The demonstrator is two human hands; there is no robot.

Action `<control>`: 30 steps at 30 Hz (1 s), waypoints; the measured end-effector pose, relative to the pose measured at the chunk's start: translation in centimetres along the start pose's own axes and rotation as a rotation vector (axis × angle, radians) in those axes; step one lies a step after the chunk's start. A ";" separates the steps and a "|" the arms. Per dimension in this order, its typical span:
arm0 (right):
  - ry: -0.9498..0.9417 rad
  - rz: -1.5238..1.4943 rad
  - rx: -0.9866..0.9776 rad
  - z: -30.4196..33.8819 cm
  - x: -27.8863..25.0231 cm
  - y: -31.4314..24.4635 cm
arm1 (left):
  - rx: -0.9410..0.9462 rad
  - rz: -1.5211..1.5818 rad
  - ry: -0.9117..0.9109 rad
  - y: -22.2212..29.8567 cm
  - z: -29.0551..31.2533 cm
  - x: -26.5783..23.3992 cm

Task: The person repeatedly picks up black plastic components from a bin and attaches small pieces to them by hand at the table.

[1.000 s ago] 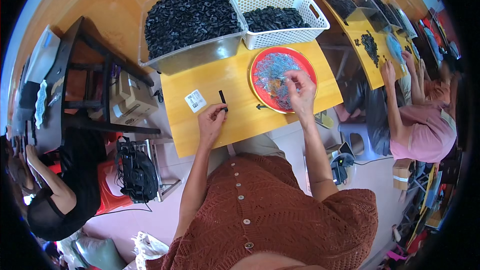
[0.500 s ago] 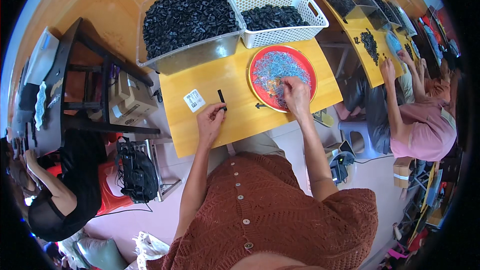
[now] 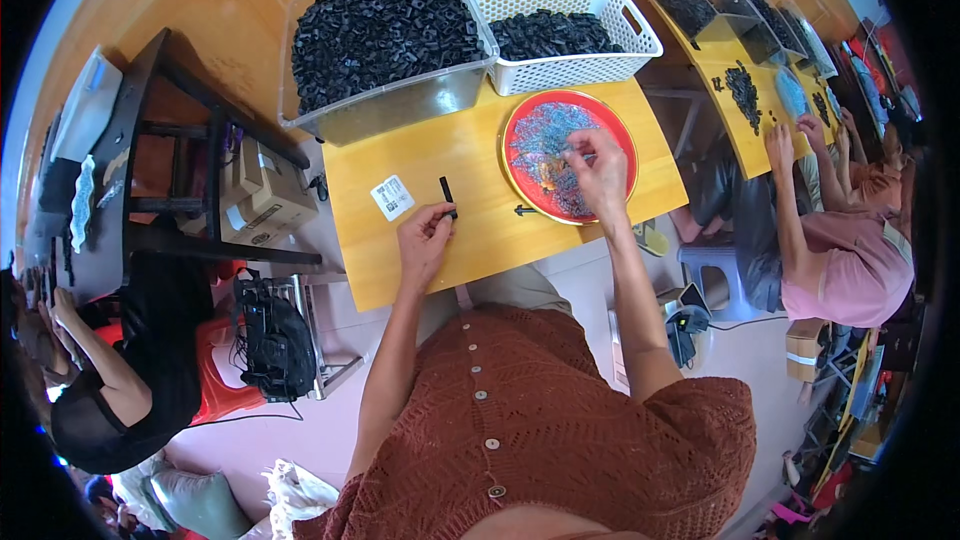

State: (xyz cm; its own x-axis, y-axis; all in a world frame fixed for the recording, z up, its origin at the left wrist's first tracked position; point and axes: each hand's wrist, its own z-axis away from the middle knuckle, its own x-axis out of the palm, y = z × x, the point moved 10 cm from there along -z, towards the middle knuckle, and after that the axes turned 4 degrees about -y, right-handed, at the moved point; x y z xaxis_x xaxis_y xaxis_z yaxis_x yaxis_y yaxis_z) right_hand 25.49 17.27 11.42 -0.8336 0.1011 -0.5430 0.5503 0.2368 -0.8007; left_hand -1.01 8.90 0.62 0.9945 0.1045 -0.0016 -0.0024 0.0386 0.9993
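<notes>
A slim, straight black plastic piece projects from the left hand, which pinches it above the yellow wooden table. The right hand is over a round red tray with a gold rim bearing small, glinting, bluish pieces; its fingertips are drawn together, contents indiscernible. A small black plastic part lies just beside the tray. Caution: a loose pinch could drop a piece; a forearm knock could push the tray off the near table edge.
</notes>
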 end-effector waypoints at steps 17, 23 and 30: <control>0.003 -0.013 0.096 3.7 0.9 3.7 | -0.012 0.007 -0.005 0.0 0.1 0.1; -0.118 0.139 -0.054 3.9 2.1 0.2 | 0.002 0.031 -0.003 0.0 0.1 0.1; -0.265 0.302 -0.151 3.1 4.7 -1.5 | 0.066 -0.010 -0.045 1.7 0.4 0.4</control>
State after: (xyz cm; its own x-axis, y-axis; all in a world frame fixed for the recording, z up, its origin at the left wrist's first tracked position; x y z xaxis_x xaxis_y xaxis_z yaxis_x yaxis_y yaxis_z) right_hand 20.92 14.38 9.29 -0.5844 -0.0600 -0.8093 0.7380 0.3754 -0.5608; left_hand -0.60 8.61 2.33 0.9982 0.0593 -0.0110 0.0126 -0.0259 0.9996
